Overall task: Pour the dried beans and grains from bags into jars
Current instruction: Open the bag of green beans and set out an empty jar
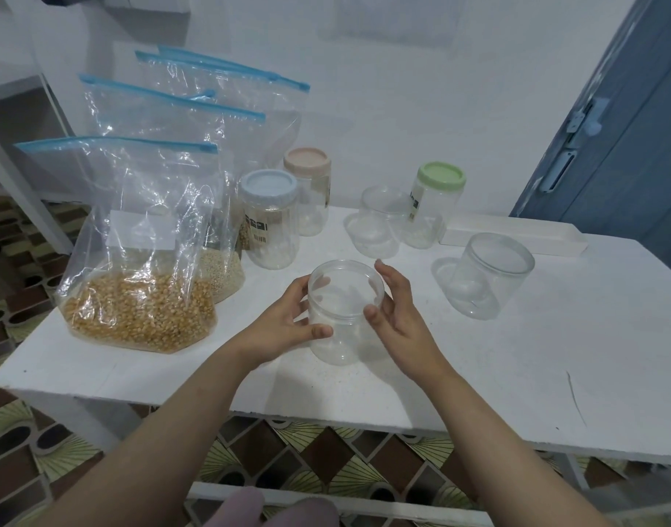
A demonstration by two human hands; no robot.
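Note:
A clear, empty plastic jar (339, 338) with a clear lid stands near the front middle of the white table (516, 374). My left hand (284, 321) grips its left side, thumb across the front. My right hand (396, 313) curls round the right side at the lid's rim. A zip bag of yellow corn kernels (140, 310) stands at the left. Behind it is a bag of pale grain (222, 271), and more zip bags (197, 108) stand further back.
Jars with a blue lid (269, 218), a pink lid (309, 188) and a green lid (433, 203) stand at the back. Two more clear jars (379, 222) (486, 275) sit to the right. A white tray (516, 233) lies by a blue door (623, 127).

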